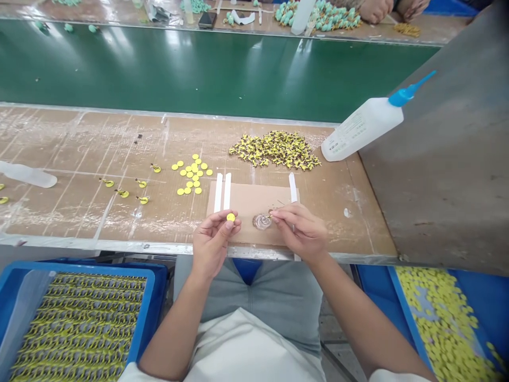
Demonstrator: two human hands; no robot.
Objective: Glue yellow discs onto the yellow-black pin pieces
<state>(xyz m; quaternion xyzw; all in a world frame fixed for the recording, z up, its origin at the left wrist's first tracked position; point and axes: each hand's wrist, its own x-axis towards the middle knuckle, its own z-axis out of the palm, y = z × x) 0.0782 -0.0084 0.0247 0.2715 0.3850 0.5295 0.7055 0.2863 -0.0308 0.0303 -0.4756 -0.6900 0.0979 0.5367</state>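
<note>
Between the thumb and fingers of my left hand (213,239) is a small round yellow disc (231,217), held above the cardboard sheet (254,196). My right hand (301,229) pinches a tiny yellow-and-dark piece (271,215) at the edge of a glossy, clear round blob (262,221) on the cardboard. Its exact shape is mostly covered by my fingertips. White tape strips (227,191) run over the sheet's left part, and another strip (292,187) lies at its right. Just beyond my left hand, several loose yellow discs (194,168) lie on the table.
A pile of small yellow-and-dark pieces (276,149) lies behind the cardboard. A white bottle with a blue nozzle (363,127) leans against a metal panel (449,159). Filled blue trays (149,297) flank my legs. Across the green belt (199,74), another person's hands (376,9) are visible.
</note>
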